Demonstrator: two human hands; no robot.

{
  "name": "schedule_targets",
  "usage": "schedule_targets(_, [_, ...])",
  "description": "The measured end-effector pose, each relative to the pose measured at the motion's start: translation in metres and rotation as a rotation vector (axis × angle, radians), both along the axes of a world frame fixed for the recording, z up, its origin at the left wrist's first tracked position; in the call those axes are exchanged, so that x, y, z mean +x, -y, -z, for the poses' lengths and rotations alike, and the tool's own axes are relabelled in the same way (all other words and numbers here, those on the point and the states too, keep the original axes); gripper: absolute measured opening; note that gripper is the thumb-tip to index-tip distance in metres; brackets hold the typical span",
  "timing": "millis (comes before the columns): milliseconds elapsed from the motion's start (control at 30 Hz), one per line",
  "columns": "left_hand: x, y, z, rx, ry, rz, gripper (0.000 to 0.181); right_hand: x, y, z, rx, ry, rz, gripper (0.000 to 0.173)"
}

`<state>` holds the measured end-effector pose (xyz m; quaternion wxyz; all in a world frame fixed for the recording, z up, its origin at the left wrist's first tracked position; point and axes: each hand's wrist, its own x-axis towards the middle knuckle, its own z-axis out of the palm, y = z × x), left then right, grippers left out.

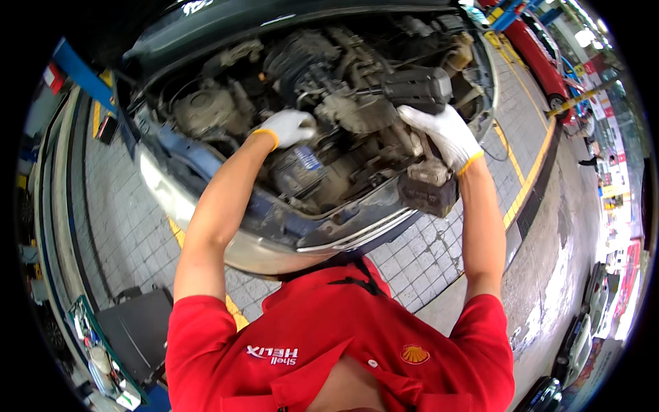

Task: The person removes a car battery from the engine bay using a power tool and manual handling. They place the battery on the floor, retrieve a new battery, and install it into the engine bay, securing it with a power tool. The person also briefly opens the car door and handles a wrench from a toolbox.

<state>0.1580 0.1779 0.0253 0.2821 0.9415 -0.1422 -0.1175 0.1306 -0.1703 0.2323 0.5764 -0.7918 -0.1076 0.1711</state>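
A cordless impact wrench (412, 88) lies level over the engine (355, 56), its dark battery pack (427, 193) low at the front. Its nose points left towards the engine's middle. My right hand (445, 134), in a white knit glove with a yellow cuff, is wrapped round the wrench's handle. My left hand (291, 127), in a matching glove, is over the engine bay just behind the car battery (298, 172), with its fingers curled. Whether it grips a part there cannot be told.
The raised hood (288, 23) spans the top. The front bumper (278, 257) is against my body. Blue lift posts (82, 72) flank the car. A black cart (136, 329) and a tray of supplies (103, 355) stand at the lower left; a red car (540, 56) is at the upper right.
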Motion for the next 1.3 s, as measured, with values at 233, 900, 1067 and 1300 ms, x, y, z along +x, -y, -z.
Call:
schedule_targets(233, [-0.004,0.018,0.007,0.309,0.144,0.034,0.036,-0.002,0.138,0.034,0.521,0.025,0.451,0.034])
schedule_targets(900, [-0.034,0.103,0.031,0.652,0.302,-0.551,0.018,0.356,0.438,0.135,0.787,-0.214,0.51,0.037])
schedule_targets(1067, [-0.03,0.106,0.032,0.571,0.26,-0.645,0.019,0.423,0.457,0.163,0.689,-0.288,0.474,0.033])
schedule_targets(1300, [-0.023,0.113,0.02,0.469,0.181,-0.796,0.02,0.485,0.446,0.164,0.686,-0.367,0.303,0.043])
